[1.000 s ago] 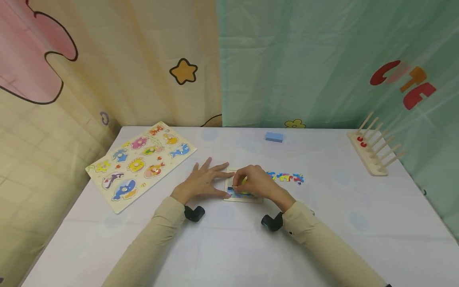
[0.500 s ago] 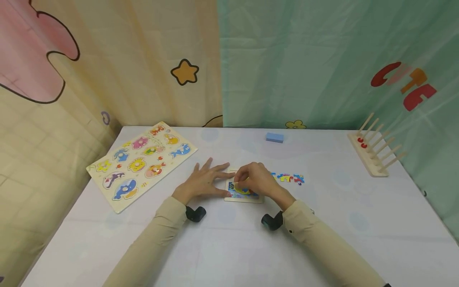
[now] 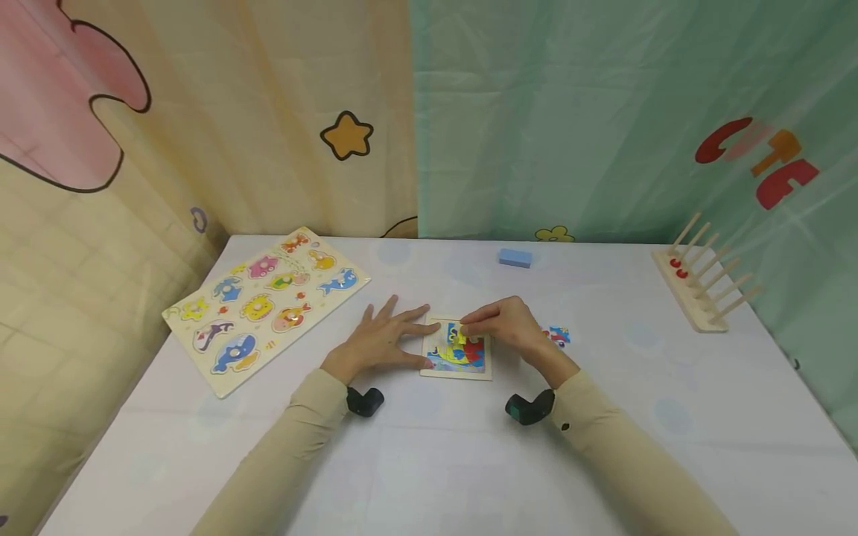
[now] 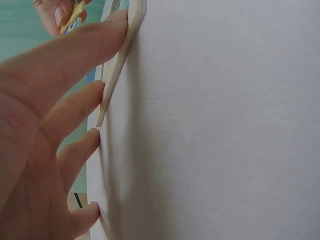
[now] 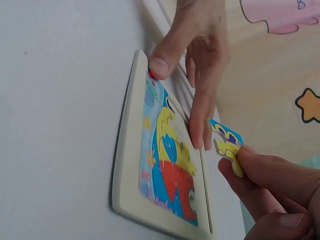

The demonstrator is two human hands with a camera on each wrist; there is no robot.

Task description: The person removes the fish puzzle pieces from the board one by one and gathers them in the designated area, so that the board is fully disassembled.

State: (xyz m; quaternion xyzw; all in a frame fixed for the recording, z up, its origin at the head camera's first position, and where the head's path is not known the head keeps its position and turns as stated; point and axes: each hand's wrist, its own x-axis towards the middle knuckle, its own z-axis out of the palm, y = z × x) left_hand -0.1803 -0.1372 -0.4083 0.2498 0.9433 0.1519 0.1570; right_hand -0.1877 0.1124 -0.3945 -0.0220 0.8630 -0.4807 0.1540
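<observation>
A person's right hand point(image 3: 515, 326) is pinching a yellow and blue piece point(image 5: 227, 145) between thumb and fingers, holding it up, clear of the tray point(image 3: 456, 376); in the head view those fingertips are showing over the tray's far side. The left hand point(image 3: 382, 339) is gripping nothing: its fingers are spreading apart, the thumb resting on the tray's near left corner and the index finger touching its left edge. The tray itself is lying flat on the table point(image 3: 429, 461), about midway between the table's left and right edges and well in from its far edge. Fitted pieces point(image 5: 172, 160) in yellow, red and blue are filling much of it. Just beyond the right hand, loose pieces point(image 3: 559, 335) are lying to the right of the tray; the hand is partly hiding that spot, so their number is unclear. An animal board point(image 3: 264, 333) is lying along the table's left edge, a blue block point(image 3: 515, 258) is sitting near the far edge, and a pegged rack point(image 3: 687, 298) carrying red beads point(image 3: 681, 273) is standing by the far right corner.
</observation>
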